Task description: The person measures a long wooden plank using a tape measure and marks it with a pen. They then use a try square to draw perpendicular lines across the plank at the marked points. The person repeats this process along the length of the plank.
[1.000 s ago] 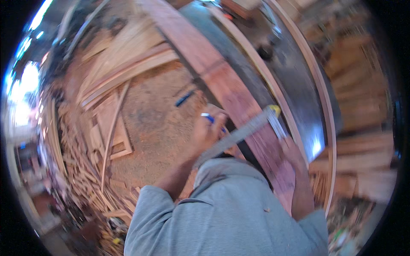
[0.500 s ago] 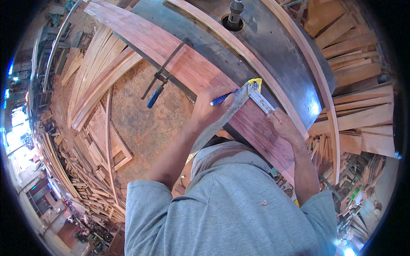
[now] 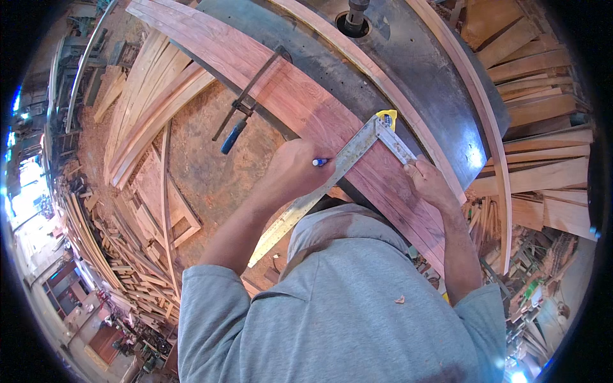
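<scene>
A reddish wooden board (image 3: 300, 92) lies diagonally across a dark metal machine table (image 3: 434, 83). Across it rests a metal try square (image 3: 357, 150), its long blade slanting down toward my left forearm. My right hand (image 3: 433, 184) is closed on the end of the square's short arm, over the board's far edge. Closed around a blue pen (image 3: 320, 162), my left hand (image 3: 295, 167) is beside the long blade, near the board's near edge; whether it presses on the blade I cannot tell. A yellow tape measure (image 3: 387, 119) sits just beyond the square's corner.
A clamp with a blue handle (image 3: 234, 137) grips the board to the left. Two curved wooden strips (image 3: 367, 64) arc over the table, near a machine spindle (image 3: 354, 19). Stacked planks (image 3: 150, 115) lie at left, more boards (image 3: 536, 153) at right. Sawdust covers the floor (image 3: 217, 179).
My left hand, with the pen, has drawn back left off the board's middle, uncovering more of the square's blade. My right hand keeps its hold on the square.
</scene>
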Demonstrator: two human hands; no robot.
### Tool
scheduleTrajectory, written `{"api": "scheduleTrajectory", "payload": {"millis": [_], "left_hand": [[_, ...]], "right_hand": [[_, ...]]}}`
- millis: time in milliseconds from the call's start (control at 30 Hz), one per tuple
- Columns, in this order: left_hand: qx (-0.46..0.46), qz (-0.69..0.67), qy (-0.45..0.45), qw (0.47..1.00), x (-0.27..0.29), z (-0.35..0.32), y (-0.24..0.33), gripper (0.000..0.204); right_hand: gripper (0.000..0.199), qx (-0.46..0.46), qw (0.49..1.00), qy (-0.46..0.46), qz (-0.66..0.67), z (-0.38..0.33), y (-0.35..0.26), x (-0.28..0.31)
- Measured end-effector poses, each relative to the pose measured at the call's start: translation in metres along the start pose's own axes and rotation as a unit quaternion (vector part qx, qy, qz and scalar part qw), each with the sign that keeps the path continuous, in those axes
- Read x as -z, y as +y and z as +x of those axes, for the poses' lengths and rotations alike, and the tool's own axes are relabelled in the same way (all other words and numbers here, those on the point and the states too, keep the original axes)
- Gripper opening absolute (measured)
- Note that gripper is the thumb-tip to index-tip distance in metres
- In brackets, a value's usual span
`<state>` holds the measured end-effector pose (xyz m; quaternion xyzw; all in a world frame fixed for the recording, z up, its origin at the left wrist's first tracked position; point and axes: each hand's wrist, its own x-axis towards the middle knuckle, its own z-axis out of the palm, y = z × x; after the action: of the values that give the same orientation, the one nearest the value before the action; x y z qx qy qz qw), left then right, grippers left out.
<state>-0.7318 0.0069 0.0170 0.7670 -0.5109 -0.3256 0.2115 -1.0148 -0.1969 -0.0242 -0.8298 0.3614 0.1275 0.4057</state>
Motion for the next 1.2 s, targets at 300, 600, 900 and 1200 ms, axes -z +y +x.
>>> {"api": "scheduleTrajectory", "payload": {"millis": [300,600,900,1200], "left_hand": [[-0.128,-0.120,0.150,0.973,-0.033,0.052,0.002,0.022],[-0.034,0.074,-0.019,0.997,0.002,-0.018,0.005,0.016],[0.085,-0.259,0.108,0.956,-0.069,-0.050,-0.016,0.022],[0.061,-0.228,0.122,0.964,-0.108,-0.057,-0.009,0.027]], "right_hand": [[0.031,0.001,1.000,-0.017,-0.001,0.001,-0.003,0.003],[0.033,0.025,1.000,0.000,0.009,0.002,0.011,-0.004],[0.033,0.008,1.000,-0.017,0.023,0.002,0.022,-0.004],[0.031,0.006,0.996,-0.018,0.089,-0.020,0.043,0.000]]}}
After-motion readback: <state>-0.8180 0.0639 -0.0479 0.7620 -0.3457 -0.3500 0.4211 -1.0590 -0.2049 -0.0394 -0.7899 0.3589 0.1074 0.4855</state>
